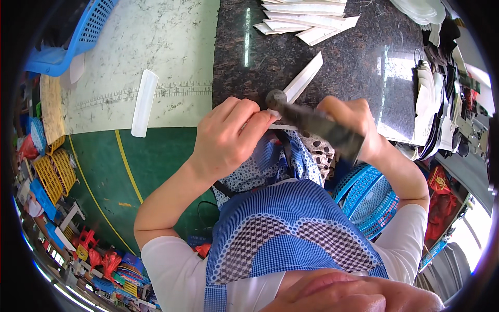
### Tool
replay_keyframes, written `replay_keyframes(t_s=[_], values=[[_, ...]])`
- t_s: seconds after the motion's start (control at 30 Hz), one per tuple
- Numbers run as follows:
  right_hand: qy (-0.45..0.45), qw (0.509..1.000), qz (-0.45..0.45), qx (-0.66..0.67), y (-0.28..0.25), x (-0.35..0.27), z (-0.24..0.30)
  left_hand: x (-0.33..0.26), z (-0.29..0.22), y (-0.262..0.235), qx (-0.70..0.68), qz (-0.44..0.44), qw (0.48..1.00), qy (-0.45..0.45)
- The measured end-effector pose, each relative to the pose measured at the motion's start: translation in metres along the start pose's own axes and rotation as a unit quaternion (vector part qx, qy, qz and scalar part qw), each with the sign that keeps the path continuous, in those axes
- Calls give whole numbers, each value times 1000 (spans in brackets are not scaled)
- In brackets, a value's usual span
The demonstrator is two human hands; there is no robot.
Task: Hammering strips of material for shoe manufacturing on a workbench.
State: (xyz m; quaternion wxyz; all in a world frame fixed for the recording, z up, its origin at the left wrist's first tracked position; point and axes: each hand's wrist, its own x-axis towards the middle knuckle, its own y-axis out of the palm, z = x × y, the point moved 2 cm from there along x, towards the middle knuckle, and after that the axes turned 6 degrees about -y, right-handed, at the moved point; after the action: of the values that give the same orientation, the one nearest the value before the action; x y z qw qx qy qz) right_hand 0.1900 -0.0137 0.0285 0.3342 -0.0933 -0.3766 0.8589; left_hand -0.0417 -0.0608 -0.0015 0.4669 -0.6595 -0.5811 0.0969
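Observation:
My left hand point(228, 136) pinches the near end of a long white strip point(303, 79) that lies slanted on the dark stone worktop point(358, 57), its near end at the worktop's near edge. My right hand point(353, 125) grips a dark worn tool point(317, 124) by its handle. The tool's round head rests on the strip right beside my left fingertips. Both hands sit just above my blue checked apron point(291, 229).
A pile of similar white strips point(306, 18) lies at the far side of the worktop. A white bar point(144, 102) rests on a pale cutting mat point(156, 57) to the left. Blue baskets point(371, 200) stand low on the right, another blue basket point(78, 31) at top left.

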Motion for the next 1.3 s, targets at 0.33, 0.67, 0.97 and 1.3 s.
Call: replay_keyframes(t_s=[0.33,0.67,0.97,1.3], values=[[-18,1000,10,-18,-1,12,4,-13,-12,5,73,68,995,27],[-90,991,-66,-70,-11,39,-13,-15,-10,11,60,30,998,6],[96,986,-126,60,-14,33,-22,-16,12,-23,23,-70,997,-26],[80,956,-271,75,-42,52,-33,-43,98,-87,102,-91,917,-374]])
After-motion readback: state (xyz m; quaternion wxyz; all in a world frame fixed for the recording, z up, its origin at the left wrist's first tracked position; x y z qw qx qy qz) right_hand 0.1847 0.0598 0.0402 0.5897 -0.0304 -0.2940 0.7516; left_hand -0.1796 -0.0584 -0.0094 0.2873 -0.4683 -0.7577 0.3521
